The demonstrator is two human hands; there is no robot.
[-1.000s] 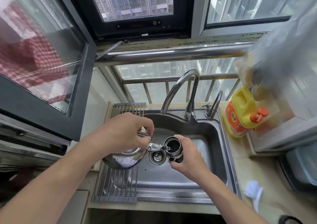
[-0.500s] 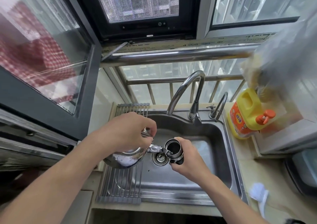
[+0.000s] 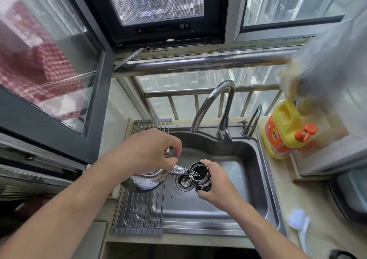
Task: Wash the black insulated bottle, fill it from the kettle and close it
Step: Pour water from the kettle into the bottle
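Hardly moved: left hand (image 3: 151, 149) grips kettle (image 3: 147, 180), spout (image 3: 183, 170) over bottle (image 3: 199, 176) (right hand (image 3: 216, 183) gripping it).

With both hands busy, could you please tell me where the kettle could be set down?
Free: the drying rack between kettle and front edge; the sink floor right of the bottle. Crowded: around the drain, between left hand and right hand.

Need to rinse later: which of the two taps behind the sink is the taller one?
The left tap, arching high over the sink; the small tap beside the yellow jug is lower.
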